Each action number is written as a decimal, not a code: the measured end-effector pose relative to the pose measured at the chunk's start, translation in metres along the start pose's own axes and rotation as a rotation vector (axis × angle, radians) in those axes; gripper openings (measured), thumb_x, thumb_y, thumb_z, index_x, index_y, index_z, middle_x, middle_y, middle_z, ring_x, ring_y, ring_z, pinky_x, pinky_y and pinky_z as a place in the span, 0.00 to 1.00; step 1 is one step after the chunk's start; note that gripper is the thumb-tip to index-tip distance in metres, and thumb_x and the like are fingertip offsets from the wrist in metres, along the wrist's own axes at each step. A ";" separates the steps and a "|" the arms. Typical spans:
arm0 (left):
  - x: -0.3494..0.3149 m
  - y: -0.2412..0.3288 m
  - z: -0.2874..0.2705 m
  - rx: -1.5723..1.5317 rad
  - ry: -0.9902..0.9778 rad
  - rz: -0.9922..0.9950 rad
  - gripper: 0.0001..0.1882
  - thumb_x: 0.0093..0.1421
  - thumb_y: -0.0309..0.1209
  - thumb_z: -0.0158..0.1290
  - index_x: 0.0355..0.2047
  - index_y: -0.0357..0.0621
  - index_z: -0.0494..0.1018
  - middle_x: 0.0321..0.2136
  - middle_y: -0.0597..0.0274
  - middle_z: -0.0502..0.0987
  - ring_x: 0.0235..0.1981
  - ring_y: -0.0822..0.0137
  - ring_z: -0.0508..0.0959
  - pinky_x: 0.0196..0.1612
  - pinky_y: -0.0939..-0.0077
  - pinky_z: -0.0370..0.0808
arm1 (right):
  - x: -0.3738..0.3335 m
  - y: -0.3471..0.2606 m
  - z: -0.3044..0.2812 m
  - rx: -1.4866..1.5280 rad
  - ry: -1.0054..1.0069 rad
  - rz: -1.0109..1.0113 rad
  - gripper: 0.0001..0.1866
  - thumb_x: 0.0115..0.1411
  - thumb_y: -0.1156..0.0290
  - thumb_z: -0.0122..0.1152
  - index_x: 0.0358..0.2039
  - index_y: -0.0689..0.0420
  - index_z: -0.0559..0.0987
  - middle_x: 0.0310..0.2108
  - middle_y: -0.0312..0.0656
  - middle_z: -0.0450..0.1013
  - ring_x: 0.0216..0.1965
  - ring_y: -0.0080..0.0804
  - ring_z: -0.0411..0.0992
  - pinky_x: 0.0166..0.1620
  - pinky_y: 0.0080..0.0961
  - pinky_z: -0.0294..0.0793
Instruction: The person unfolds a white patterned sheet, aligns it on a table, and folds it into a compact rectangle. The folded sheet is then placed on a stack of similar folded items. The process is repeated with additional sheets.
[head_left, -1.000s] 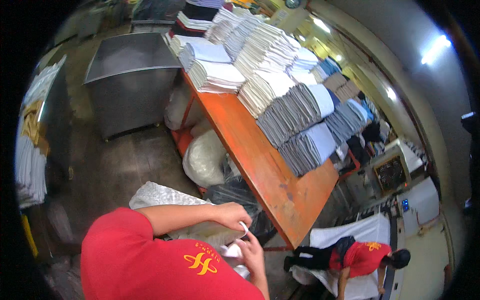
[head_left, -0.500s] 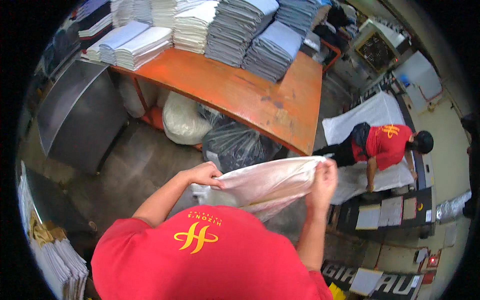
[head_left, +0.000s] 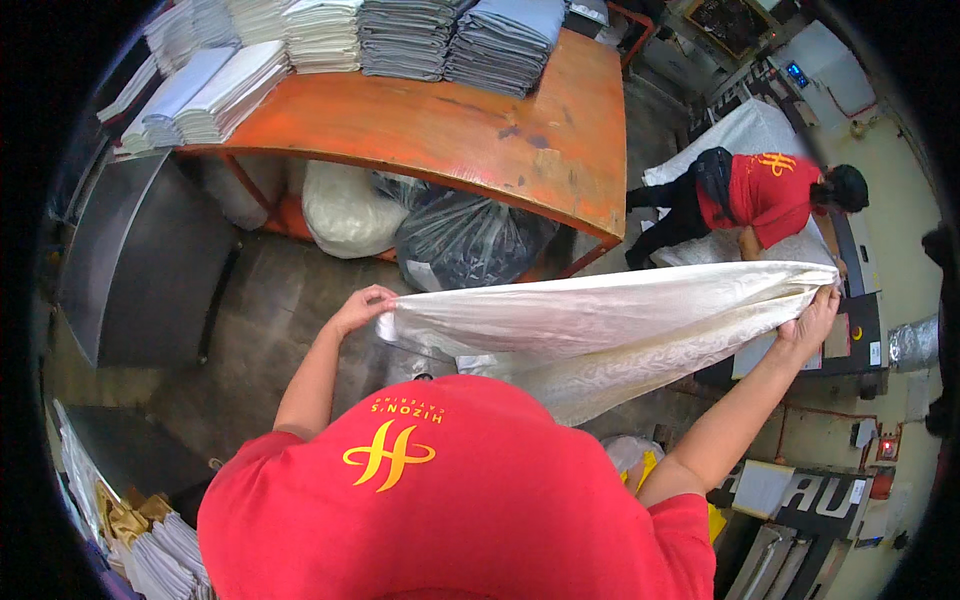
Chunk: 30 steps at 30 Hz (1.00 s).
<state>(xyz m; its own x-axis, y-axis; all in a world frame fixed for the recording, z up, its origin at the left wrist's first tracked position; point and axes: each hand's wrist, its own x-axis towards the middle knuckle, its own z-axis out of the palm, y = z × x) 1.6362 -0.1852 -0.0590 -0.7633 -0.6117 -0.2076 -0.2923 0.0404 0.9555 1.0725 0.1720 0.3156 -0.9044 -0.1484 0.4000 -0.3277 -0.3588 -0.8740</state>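
A cream patterned tablecloth is stretched between my hands, its upper edge pulled nearly straight. At its left corner my left hand pinches the cloth between thumb and fingers. Out to the right, with that arm extended, my right hand grips the other end of the edge. The cloth's lower part hangs in soft folds in front of my red shirt, and its bottom is hidden behind my body.
An orange table ahead bears stacks of folded cloths. Beneath it are stuffed plastic bags. A dark metal box stands left. At right, a co-worker bends over white cloth. Folded cloths lie lower left.
My hands have moved apart, the right one far out to the right, the left slightly left and up. The bunched tablecloth is now spread wide and taut. The view has shifted.
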 end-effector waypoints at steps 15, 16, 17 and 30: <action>0.075 0.227 0.158 0.686 -0.610 0.401 0.11 0.51 0.38 0.60 0.31 0.46 0.80 0.28 0.54 0.80 0.32 0.55 0.79 0.36 0.65 0.73 | -0.345 0.174 0.055 -0.373 -0.820 0.553 0.12 0.60 0.69 0.59 0.44 0.56 0.75 0.29 0.30 0.71 0.30 0.14 0.66 0.31 0.15 0.66; 0.077 0.230 0.157 0.704 -0.612 0.394 0.11 0.50 0.38 0.60 0.31 0.46 0.80 0.28 0.55 0.80 0.32 0.55 0.79 0.35 0.65 0.73 | -0.341 0.173 0.056 -0.503 -0.701 0.499 0.09 0.61 0.69 0.58 0.40 0.57 0.76 0.29 0.29 0.71 0.30 0.14 0.66 0.31 0.15 0.65; 0.080 0.230 0.153 0.695 -0.614 0.418 0.11 0.50 0.38 0.60 0.31 0.46 0.80 0.28 0.55 0.80 0.32 0.55 0.79 0.35 0.65 0.73 | -0.332 0.170 0.051 -0.458 -0.635 0.655 0.07 0.62 0.68 0.57 0.35 0.58 0.76 0.29 0.30 0.71 0.30 0.15 0.66 0.33 0.15 0.65; 0.084 0.230 0.160 0.455 -0.730 0.205 0.09 0.53 0.32 0.62 0.31 0.39 0.80 0.26 0.68 0.79 0.29 0.77 0.74 0.35 0.78 0.71 | -0.340 0.168 0.047 -0.243 -0.501 0.654 0.08 0.60 0.69 0.59 0.36 0.60 0.76 0.31 0.35 0.75 0.33 0.18 0.71 0.38 0.18 0.69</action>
<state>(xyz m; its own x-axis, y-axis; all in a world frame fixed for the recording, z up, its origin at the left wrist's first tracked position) 1.4130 -0.1010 0.1102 -0.9578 0.0927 -0.2719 -0.1916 0.4992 0.8451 1.3382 0.1186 0.0456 -0.7233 -0.6666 -0.1801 0.1163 0.1395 -0.9834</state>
